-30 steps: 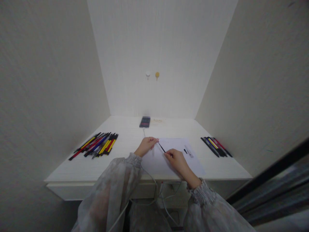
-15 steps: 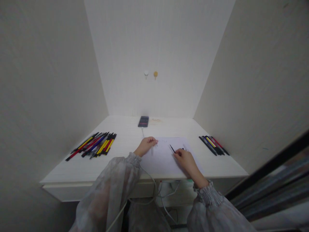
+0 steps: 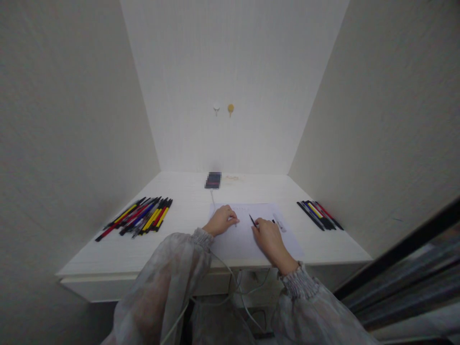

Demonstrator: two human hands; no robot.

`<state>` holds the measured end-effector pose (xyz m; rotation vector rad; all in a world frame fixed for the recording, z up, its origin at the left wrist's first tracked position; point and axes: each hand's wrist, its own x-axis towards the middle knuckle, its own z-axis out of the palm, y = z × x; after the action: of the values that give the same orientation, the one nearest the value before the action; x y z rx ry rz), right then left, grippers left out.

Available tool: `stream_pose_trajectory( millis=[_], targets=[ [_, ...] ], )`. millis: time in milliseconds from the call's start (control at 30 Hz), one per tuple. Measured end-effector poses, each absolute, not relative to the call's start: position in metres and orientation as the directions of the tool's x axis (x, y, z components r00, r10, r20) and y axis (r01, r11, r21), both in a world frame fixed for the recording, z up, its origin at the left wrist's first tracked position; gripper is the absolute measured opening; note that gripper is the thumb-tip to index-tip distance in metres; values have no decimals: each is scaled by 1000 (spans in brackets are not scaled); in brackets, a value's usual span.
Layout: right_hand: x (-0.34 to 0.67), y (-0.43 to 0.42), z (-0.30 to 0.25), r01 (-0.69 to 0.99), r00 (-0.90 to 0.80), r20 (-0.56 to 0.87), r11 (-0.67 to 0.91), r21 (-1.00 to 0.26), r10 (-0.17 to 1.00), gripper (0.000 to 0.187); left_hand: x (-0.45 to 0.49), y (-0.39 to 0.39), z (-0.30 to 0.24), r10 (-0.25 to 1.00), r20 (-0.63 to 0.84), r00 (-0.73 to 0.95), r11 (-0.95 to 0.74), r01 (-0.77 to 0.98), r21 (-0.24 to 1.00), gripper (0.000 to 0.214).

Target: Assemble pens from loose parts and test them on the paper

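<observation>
A white sheet of paper (image 3: 244, 239) lies on the white desk (image 3: 187, 211) in front of me. My right hand (image 3: 268, 235) rests on the paper with its fingers closed on a thin black pen (image 3: 252, 220) that points up and to the left. My left hand (image 3: 223, 220) lies curled on the paper's left part, fingers closed on something small I cannot make out. A clear pen barrel and a small dark piece (image 3: 278, 223) lie on the paper just right of my right hand.
A large pile of several black, red, yellow and blue pens (image 3: 138, 215) lies at the desk's left. A smaller pile of pens (image 3: 318, 213) lies at the right. A dark phone (image 3: 213, 180) with a cable sits at the back. Two wall hooks (image 3: 223, 109) hang above.
My right hand drew the black pen away from my left hand, then came back a little to the left. My left hand shifted down onto the paper.
</observation>
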<state>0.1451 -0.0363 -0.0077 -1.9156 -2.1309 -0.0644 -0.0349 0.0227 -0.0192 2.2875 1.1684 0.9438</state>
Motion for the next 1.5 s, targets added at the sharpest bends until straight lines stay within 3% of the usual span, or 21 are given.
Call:
stream_pose_trajectory(
  millis=[300, 567, 900, 1133, 1500],
  targets=[
    [156, -43, -4, 975, -94, 279, 145, -171, 956, 28, -35, 20, -11, 807, 484, 338, -584, 575, 572, 22],
    [147, -49, -4, 986, -49, 245, 86, -142, 968, 21, -25, 14, -14, 921, 351, 169, -351, 750, 561, 19],
    [128, -51, -7, 985, -67, 260, 105, -137, 963, 19, -11, 11, -7, 953, 224, 204, -268, 911, 313, 18],
    [166, -38, 10, 989, -6, 229, 40, -141, 973, 28, -24, 14, -5, 948, 263, 178, -267, 895, 357, 30],
    [187, -23, 10, 996, 80, 103, -74, -58, 991, 26, -52, 6, -16, 950, 312, -8, -137, 887, 441, 27]
  ],
)
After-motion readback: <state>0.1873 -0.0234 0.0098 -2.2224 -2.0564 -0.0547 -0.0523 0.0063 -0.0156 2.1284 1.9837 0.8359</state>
